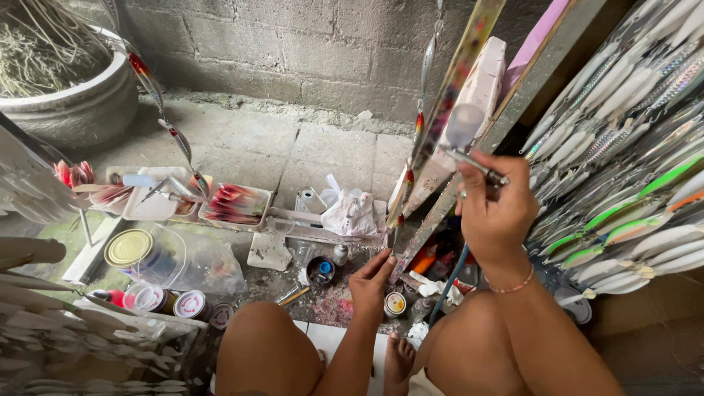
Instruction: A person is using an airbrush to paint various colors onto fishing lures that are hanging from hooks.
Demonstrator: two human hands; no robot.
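Note:
My right hand (497,209) is shut on a metal airbrush (469,158) with a clear cup on top, its nozzle aimed left at a hanging string of fishing lures (412,158). My left hand (372,282) pinches the bottom lure of that string (397,227), which is painted red and yellow. The string hangs in front of a paint-spattered board (460,70). A blue hose (449,282) runs down from the airbrush between my bare knees.
Racks of finished lures, silver and green, fill the right (623,183). Small paint jars (320,270), tins (130,248), trays of red lures (236,202) and crumpled plastic (350,213) crowd the paved floor. A stone pot (70,95) stands far left before a block wall.

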